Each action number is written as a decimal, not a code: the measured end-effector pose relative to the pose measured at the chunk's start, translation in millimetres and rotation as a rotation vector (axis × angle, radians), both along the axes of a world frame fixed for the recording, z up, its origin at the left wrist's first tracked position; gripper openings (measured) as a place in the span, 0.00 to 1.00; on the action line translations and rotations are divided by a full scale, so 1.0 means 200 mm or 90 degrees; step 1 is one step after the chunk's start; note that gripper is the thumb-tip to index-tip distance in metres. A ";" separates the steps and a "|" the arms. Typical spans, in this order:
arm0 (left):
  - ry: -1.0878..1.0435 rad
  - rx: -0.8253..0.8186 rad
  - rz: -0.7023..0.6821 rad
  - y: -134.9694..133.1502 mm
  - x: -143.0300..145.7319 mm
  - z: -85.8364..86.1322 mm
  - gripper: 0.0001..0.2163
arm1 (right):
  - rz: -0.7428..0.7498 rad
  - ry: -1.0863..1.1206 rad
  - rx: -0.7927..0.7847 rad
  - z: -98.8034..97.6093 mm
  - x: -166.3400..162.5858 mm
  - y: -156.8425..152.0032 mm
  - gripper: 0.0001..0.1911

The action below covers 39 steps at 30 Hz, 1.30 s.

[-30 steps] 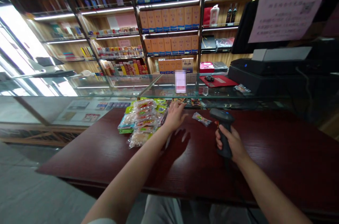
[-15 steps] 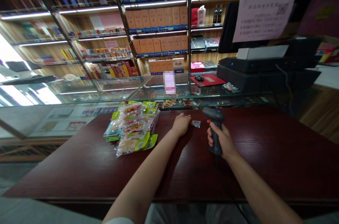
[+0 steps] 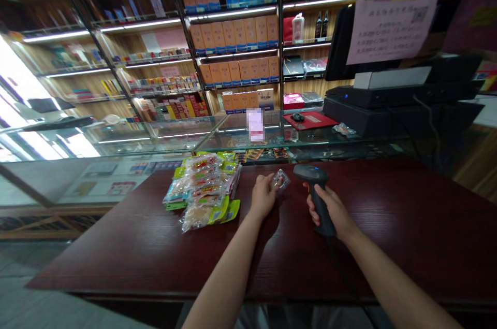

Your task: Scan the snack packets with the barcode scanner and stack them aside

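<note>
My right hand [image 3: 330,210] is wrapped round the grip of a dark handheld barcode scanner [image 3: 321,204], whose head points left and shows a small blue light. Just left of the scanner, my left hand [image 3: 264,195] pinches a small clear plastic packet [image 3: 281,179] above the dark wooden table [image 3: 155,261]. What is inside the packet is too small to make out. A pile of clear and green snack packets [image 3: 209,186] lies to the left of my left hand, apart from it.
Behind the table runs a glass counter [image 3: 217,138] with a mouse [image 3: 297,117] on a red mat [image 3: 316,120]. A monitor [image 3: 339,44] and black till equipment [image 3: 361,109] stand at the right. Shelves of boxes [image 3: 236,33] line the back. The scanner's cable trails toward me.
My left hand has lifted the small packet from flat on the table and tilted it up toward the scanner. The scanner's head has come nearer the packet. The view has shifted slightly.
</note>
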<state>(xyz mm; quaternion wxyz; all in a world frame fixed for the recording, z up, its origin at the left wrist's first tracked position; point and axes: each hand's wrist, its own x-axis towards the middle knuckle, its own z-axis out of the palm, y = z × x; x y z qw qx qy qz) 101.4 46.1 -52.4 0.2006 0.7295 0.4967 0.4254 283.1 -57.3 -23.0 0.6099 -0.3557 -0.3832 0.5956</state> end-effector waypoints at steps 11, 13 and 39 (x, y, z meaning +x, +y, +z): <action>-0.484 -0.191 -0.060 0.01 0.01 -0.01 0.19 | 0.066 0.021 0.015 0.03 0.00 -0.06 0.18; -0.511 -0.191 -0.073 0.01 0.01 0.00 0.19 | 0.074 0.015 0.033 0.03 -0.01 -0.06 0.18; -0.533 -0.149 -0.095 0.06 0.02 -0.01 0.20 | 0.113 -0.145 -0.013 -0.03 -0.05 -0.06 0.20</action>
